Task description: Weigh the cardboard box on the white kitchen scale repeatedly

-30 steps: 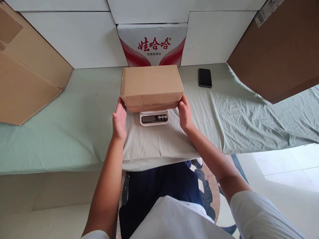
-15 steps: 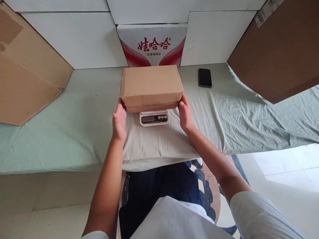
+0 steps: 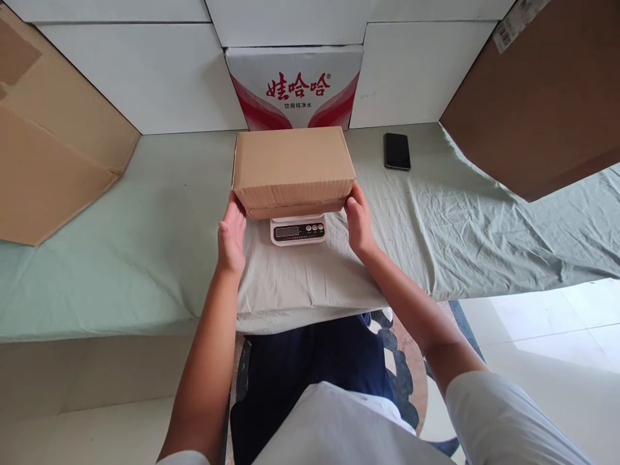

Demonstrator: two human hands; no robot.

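A closed brown cardboard box [image 3: 294, 158] rests on, or just over, a small white digital scale [image 3: 298, 231]; the scale's platform is hidden beneath it. Only the scale's front panel shows, with a grey display and several round buttons. My left hand [image 3: 232, 236] lies against the box's left side near the front corner, thumb apart from the fingers. At the right front corner, my right hand [image 3: 358, 216] grips the box's other side with the thumb toward the front. The fingertips of both hands are partly hidden by the box.
Pale green cloth [image 3: 159, 258] covers the surface. A black phone [image 3: 397, 152] lies to the right of the box. Behind stands a white and red carton [image 3: 295, 84]. Large brown cardboard sheets or boxes flank both sides, one left [image 3: 62, 142] and one right [image 3: 537, 103].
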